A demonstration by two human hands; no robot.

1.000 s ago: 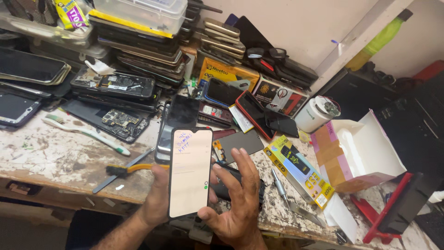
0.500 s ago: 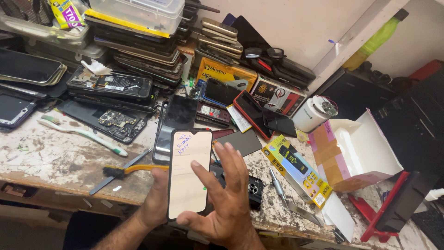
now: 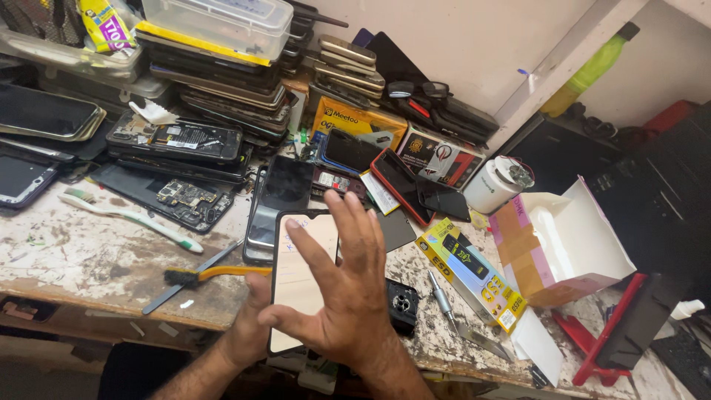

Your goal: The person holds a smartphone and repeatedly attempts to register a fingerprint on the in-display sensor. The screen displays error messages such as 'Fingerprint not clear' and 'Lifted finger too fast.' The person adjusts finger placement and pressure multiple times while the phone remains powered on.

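1. Phone screen panel (image 3: 295, 281): flat, thin rectangle w/ rounded corners, dark rim, pale cream protective film on its face; faint blue marks near the top edge. Held upright-ish above the front edge of the desk (image 3: 81, 259), centre of view.
2. Left hand (image 3: 252, 330): comes from below, grip closed on the panel's lower left edge; thumb side visible, fingers hidden behind the panel.
3. Right hand (image 3: 344, 296): palm toward the panel face, fingers spread and extended, tips lying over the film's upper right part. Grip apart, not clamped; thumb points left across the lower part of the film.
4. Desk surface: worn wood, pale, heavily speckled w/ white paint/glue stains, chipped front edge.
5. Black camera-module phone back (image 3: 402, 305): glossy, round lenses, lies flat just right of the right hand.
6. Small brush w/ yellow-orange handle (image 3: 207, 274): dark bristles, lies just left of the panel.
7. White toothbrush (image 3: 129, 215): long, lies diagonally, well left.
8. Opened phone w/ bare circuit board (image 3: 185, 198): matte black frame, metallic parts.
9. Yellow-black oblong box (image 3: 470, 272): glossy card, lies diagonally to the right; metal-tipped screwdriver (image 3: 443, 302) beside it.
10. Open white cardboard box (image 3: 559, 248) w/ brown tape, far right.
11. Stacks of phones (image 3: 222, 89) at the rear, clear plastic tub (image 3: 218, 18) on top.
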